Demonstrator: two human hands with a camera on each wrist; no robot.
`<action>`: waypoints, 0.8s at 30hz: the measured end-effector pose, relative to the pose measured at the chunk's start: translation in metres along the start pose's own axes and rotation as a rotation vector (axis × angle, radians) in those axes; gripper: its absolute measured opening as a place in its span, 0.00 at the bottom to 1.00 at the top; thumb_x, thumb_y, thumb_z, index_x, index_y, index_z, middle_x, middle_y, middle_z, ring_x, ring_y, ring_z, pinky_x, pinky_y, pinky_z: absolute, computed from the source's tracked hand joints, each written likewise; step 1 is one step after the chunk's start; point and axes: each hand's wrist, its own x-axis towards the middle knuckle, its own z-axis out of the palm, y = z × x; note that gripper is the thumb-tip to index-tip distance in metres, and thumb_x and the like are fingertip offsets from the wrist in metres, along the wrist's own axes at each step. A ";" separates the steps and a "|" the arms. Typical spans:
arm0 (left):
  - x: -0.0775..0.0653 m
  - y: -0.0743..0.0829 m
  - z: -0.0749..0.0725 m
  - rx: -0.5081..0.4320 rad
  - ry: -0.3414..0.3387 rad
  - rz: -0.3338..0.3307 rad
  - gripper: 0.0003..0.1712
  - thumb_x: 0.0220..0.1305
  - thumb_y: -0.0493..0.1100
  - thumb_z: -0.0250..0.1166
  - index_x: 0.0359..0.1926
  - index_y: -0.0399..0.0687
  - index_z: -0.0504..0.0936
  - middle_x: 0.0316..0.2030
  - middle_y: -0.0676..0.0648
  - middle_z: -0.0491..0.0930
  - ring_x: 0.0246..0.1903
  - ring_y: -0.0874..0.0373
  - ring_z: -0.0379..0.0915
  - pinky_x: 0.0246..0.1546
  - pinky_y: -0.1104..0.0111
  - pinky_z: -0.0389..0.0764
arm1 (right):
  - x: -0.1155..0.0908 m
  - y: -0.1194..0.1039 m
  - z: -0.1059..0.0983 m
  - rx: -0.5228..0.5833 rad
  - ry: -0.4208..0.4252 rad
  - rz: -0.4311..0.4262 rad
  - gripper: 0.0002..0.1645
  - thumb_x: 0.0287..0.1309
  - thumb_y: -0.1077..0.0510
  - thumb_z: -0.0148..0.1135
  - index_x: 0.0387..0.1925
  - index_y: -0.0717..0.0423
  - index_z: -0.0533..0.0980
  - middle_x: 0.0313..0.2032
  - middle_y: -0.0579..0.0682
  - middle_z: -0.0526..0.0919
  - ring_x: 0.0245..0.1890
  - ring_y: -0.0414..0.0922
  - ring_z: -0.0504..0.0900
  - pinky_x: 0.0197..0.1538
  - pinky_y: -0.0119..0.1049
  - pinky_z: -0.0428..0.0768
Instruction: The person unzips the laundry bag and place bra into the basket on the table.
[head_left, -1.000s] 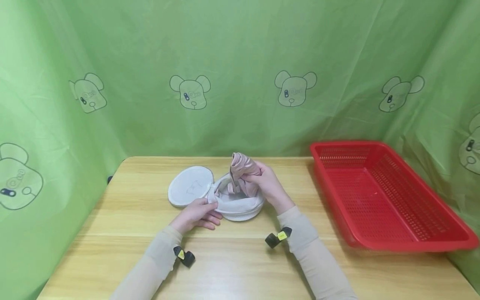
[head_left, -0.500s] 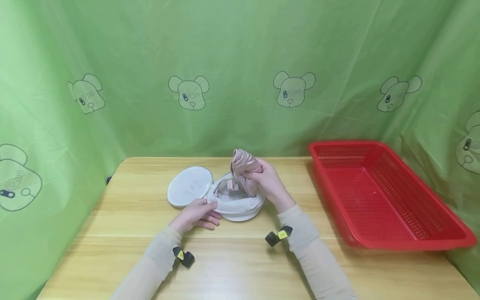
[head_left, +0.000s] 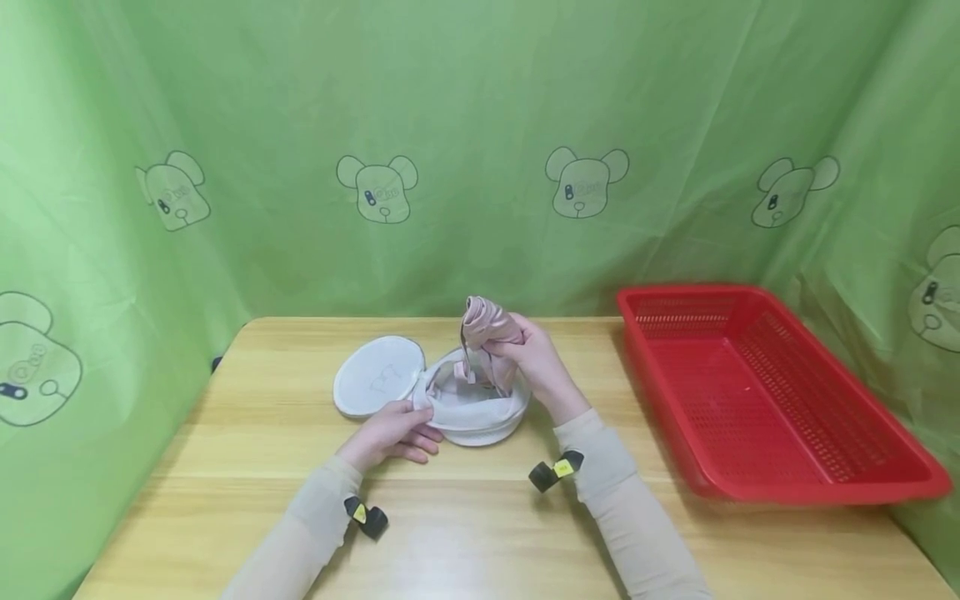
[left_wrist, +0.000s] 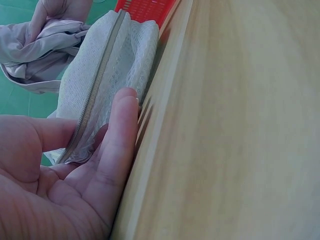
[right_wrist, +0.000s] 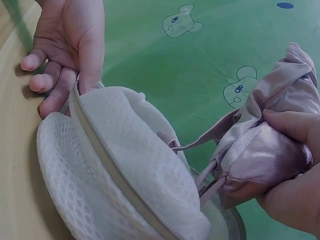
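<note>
A round white mesh laundry bag (head_left: 480,425) stands on the table with its zipped lid (head_left: 378,375) folded back to the left. My left hand (head_left: 392,433) pinches the bag's zippered rim between thumb and fingers, its other fingers spread low along the mesh side. Over the bag's mouth, my right hand (head_left: 536,358) grips a folded dusty-pink satin bra (right_wrist: 265,145). Thin straps (right_wrist: 207,135) trail from the bra down into the opening. In the left wrist view the bra (left_wrist: 42,55) shows behind the bag. Part of the bag's inside is hidden by the bra and the right hand.
A red plastic basket (head_left: 701,450) with perforated sides stands on the right of the wooden table (head_left: 465,533). Green curtains (head_left: 480,250) printed with bear heads enclose the back and both sides. Each sleeve carries a small black wrist camera (head_left: 555,473).
The right hand has lifted the bra slightly above the bag's mouth. The left hand keeps its hold on the rim, and the bag stays in place.
</note>
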 end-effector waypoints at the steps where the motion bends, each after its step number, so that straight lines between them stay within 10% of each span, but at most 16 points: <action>1: 0.000 0.000 0.000 -0.003 -0.001 0.000 0.19 0.73 0.48 0.52 0.50 0.34 0.70 0.37 0.38 0.86 0.29 0.57 0.84 0.32 0.63 0.87 | 0.000 -0.001 0.000 -0.004 -0.001 -0.003 0.28 0.52 0.69 0.65 0.56 0.65 0.73 0.43 0.43 0.83 0.46 0.39 0.79 0.65 0.46 0.72; 24: -0.001 0.000 0.000 -0.010 -0.007 0.004 0.18 0.73 0.48 0.51 0.50 0.35 0.68 0.38 0.38 0.86 0.29 0.58 0.84 0.33 0.63 0.87 | 0.006 -0.016 0.001 -0.012 -0.001 0.002 0.26 0.52 0.67 0.65 0.56 0.61 0.74 0.50 0.52 0.82 0.49 0.43 0.80 0.64 0.45 0.74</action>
